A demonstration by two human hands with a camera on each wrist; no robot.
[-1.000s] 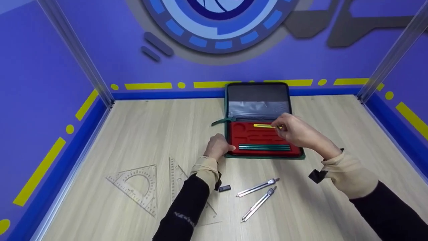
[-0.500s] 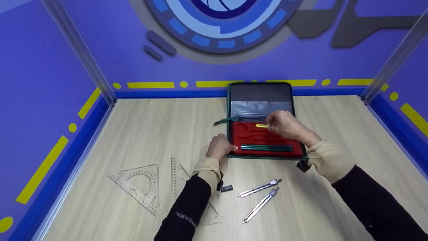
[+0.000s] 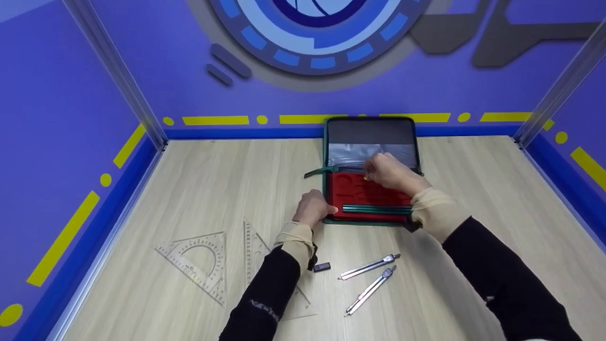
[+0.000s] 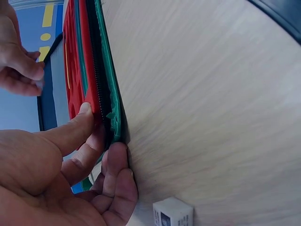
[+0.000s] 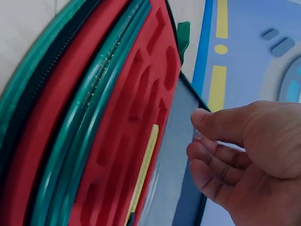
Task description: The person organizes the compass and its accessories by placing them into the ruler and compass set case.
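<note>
A zippered green case (image 3: 325,189) lies unfolded with a red moulded tray (image 3: 341,193) inside. My left hand (image 3: 311,208) grips its near left corner, thumb on the red tray and fingers at the green edge. Above the tray's far side, my right hand (image 3: 389,171) pinches a small clear piece (image 5: 197,135), mostly hidden by the fingertips. Beneath that hand sits a slim yellow stick-like tool (image 5: 145,174) with a dark end, in the tray. Green pencils (image 3: 374,209) lie along the tray's near side.
Two silver compasses, one farther (image 3: 369,267) and one nearer (image 3: 371,291), lie before the case beside a small dark block (image 3: 322,267). A clear set square (image 3: 182,260) lies left; another (image 3: 247,251) is partly under the left sleeve. Blue panels (image 3: 265,99) surround the table.
My right hand has moved left over the tray's far side and now covers most of the yellow tool in the head view. My left hand stays on the case corner.
</note>
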